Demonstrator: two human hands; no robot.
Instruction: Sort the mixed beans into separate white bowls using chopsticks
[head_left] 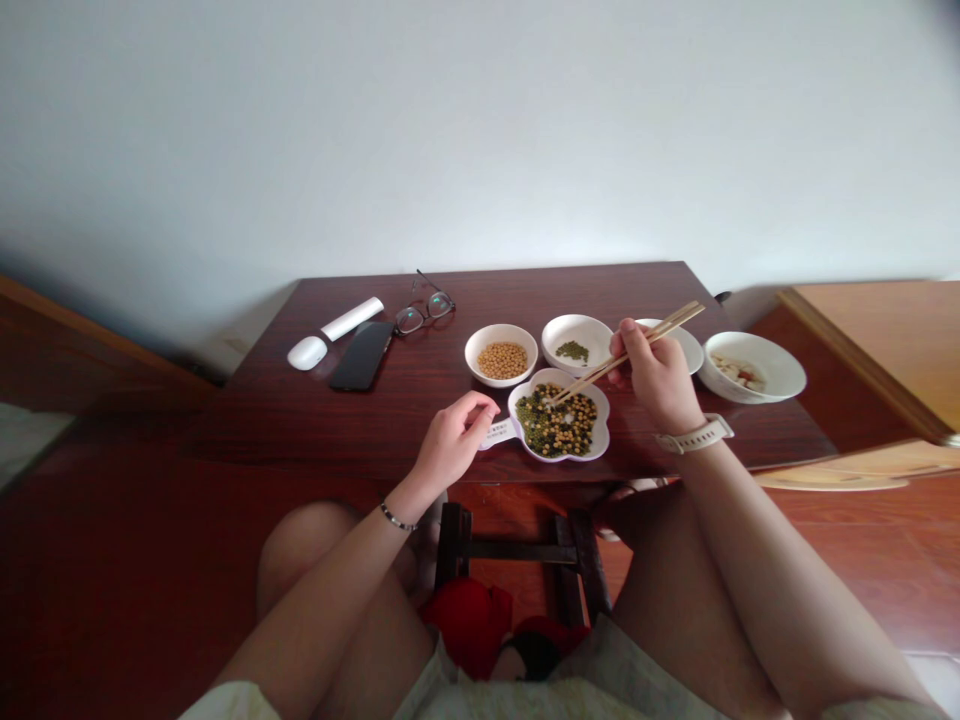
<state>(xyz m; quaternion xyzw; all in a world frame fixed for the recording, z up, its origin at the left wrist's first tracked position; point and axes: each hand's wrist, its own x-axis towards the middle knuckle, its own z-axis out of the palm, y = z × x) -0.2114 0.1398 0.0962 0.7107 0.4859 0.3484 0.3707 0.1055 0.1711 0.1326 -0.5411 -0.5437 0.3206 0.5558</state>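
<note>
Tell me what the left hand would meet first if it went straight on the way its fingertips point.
Likely the left rim of the dish; depth is unclear, so the left hand might pass just above it.

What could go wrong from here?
1. Spill: the dish sits near the front edge of the table, with the left hand right at its handle. A bump might tip it.
2. Slip: the right hand has the chopsticks with their tips in the mixed beans. Small beans could slide off or scatter.
3. Knock: the right hand is close to the green-bean bowl, so a careless swing could jostle it.
</note>
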